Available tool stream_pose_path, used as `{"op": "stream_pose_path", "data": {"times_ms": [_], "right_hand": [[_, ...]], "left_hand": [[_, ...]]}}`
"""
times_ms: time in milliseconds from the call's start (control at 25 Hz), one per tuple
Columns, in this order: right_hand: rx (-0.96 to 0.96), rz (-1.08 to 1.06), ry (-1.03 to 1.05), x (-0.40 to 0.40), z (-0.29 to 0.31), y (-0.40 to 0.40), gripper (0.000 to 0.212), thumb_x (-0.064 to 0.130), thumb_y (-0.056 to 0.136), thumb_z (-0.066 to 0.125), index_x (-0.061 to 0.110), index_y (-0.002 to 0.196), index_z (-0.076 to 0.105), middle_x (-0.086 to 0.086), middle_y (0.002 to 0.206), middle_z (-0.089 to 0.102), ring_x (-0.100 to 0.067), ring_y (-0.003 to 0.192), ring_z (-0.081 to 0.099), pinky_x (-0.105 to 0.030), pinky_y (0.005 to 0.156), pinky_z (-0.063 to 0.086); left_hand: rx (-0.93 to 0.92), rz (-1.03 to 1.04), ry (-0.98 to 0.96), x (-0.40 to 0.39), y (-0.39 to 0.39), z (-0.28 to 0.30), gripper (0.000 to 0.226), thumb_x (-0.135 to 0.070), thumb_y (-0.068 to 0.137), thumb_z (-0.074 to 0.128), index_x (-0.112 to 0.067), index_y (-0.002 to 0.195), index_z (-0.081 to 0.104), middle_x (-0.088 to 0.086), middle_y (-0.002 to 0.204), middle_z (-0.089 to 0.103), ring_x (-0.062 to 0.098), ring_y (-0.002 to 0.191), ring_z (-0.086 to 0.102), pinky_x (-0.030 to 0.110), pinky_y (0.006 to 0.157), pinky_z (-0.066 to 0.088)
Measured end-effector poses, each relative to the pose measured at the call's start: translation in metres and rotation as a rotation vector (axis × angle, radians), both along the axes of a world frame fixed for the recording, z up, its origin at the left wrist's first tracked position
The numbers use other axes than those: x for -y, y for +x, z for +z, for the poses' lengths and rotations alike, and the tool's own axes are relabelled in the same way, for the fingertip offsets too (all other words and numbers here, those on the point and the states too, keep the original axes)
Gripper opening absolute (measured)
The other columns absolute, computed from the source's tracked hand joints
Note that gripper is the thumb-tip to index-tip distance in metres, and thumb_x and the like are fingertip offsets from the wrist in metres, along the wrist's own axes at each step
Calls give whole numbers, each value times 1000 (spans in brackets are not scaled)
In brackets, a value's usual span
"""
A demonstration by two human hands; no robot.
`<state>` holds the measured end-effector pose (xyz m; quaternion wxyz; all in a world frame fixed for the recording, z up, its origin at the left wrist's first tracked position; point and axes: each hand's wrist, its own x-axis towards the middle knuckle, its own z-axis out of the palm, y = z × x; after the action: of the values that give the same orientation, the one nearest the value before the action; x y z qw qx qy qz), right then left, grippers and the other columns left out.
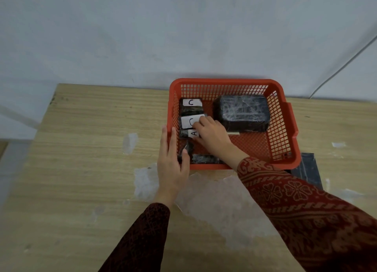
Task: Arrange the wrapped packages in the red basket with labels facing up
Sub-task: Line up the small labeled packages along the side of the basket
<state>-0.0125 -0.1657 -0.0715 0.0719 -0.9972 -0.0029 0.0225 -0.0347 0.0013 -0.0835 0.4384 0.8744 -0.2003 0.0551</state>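
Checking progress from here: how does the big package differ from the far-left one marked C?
The big package is much bulkier than the C package. The C package shows a white label facing up; the big package shows none. It sits far right, untouched; the C package heads the left column. Both are dark and plastic-wrapped, inside the red basket.

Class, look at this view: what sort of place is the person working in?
Probably a plain workroom or makeshift packing spot: a worn wooden table against a bare pale wall, holding a red basket of labelled wrapped packages.

i see a red basket (228, 82) of open grid mesh, black wrapped packages (242, 112) with white labels (192, 102), dark red sleeves (295, 200) in floral print, a pale wood-grain table (81, 149).
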Motion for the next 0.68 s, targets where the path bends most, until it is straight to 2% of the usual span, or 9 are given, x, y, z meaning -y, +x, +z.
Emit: {"op": "stream_pose_path", "data": {"times_ms": [40, 120, 240, 320, 520, 600, 680], "right_hand": [[38, 31, 23, 1, 2, -2, 35, 20, 84, 65, 8, 115, 57, -13, 112, 58, -31, 108, 54, -41, 82, 47], [69, 229, 69, 3, 5, -5, 31, 13, 81, 67, 10, 112, 60, -11, 107, 61, -30, 101, 57, -40, 80, 46], [-33, 503, 73, 2, 8, -7, 32, 10, 85, 61, 15, 116, 61, -6, 118, 63, -27, 107, 55, -39, 85, 47], [-26, 541, -6, 0, 7, -2, 35, 11, 87, 57, 17, 121, 59, -5, 126, 61, -27, 113, 53, -39, 90, 45], [22, 604, -113, -9, 7, 6, 28, 14, 92, 50, 13, 118, 61, -9, 122, 60, -28, 109, 54, -40, 87, 43], [20, 594, -85, -6, 10, 6, 25, 17, 90, 54, 12, 113, 63, -8, 119, 61, -28, 109, 55, -39, 86, 43], [-11, 514, 27, 2, 13, 2, 25, 20, 88, 60, 10, 110, 65, -9, 112, 64, -27, 104, 57, -38, 84, 46]], "left_hand": [[-6, -1, -8, 0, 0, 0, 58, -26, 96, 38, -10, 150, 24, 13, 159, 15, 10, 146, 13, 17, 114, 19], [-27, 10, -30, 2, -1, -1, 60, -26, 95, 39, -11, 151, 21, 11, 159, 15, 10, 146, 13, 19, 115, 19], [-72, 30, -61, 2, -3, -3, 61, -29, 95, 39, -17, 152, 18, 8, 159, 19, 10, 145, 17, 22, 115, 21], [-84, 31, -70, 2, -3, -3, 62, -30, 95, 37, -21, 152, 16, 6, 158, 20, 10, 144, 19, 25, 114, 23], [-88, 36, -57, 2, -3, 1, 62, -29, 94, 36, -16, 151, 18, 11, 155, 25, 16, 142, 24, 35, 113, 31], [-93, 29, -65, 2, -3, 2, 62, -28, 93, 37, -15, 151, 19, 13, 154, 26, 18, 142, 26, 39, 112, 34], [-86, 27, -74, 2, -3, 2, 61, -28, 94, 37, -15, 151, 20, 13, 153, 27, 19, 141, 27, 40, 111, 36]]}}
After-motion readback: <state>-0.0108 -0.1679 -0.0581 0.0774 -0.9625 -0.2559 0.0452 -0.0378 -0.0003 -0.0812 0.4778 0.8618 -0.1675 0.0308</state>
